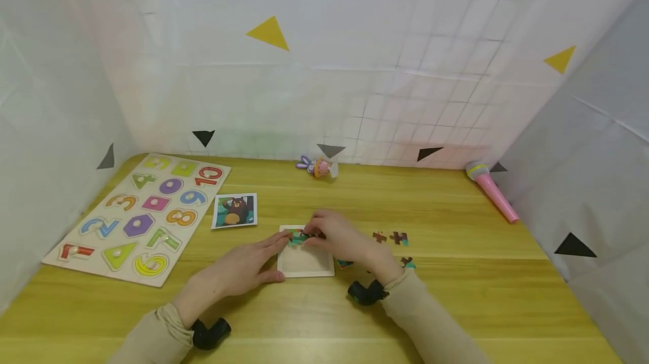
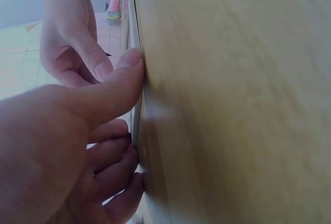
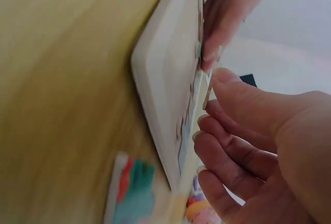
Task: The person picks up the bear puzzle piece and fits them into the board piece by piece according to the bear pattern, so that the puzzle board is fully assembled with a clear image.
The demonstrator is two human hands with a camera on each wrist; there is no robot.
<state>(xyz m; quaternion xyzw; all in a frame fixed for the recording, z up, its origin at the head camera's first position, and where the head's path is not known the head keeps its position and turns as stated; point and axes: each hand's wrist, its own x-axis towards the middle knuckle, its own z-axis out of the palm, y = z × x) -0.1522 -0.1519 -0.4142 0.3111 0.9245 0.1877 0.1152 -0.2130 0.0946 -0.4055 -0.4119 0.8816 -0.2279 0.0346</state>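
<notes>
A small white puzzle tray [image 1: 306, 274] lies on the table, with jigsaw pieces [image 1: 297, 238] along its far side. My left hand [image 1: 240, 269] rests at the tray's left side, thumb by the near corner and fingertips at the far-left pieces. Over the tray, my right hand [image 1: 338, 235] pinches a thin puzzle piece [image 3: 209, 95] between thumb and forefinger, seen edge-on in the right wrist view. Its picture is hidden there. Right of the tray lie several loose pieces [image 1: 399, 238], one with red and green [image 3: 135, 185] close to the tray, some partly covered by my right arm.
A bear picture card [image 1: 235, 211] lies left of the tray, beside a number-and-shape board [image 1: 152, 183]. A small rabbit-eared toy figure [image 1: 318, 167] lies at the back. On the far right is a pink toy microphone [image 1: 494, 192]. White sheeting [image 1: 324, 99] encloses the table.
</notes>
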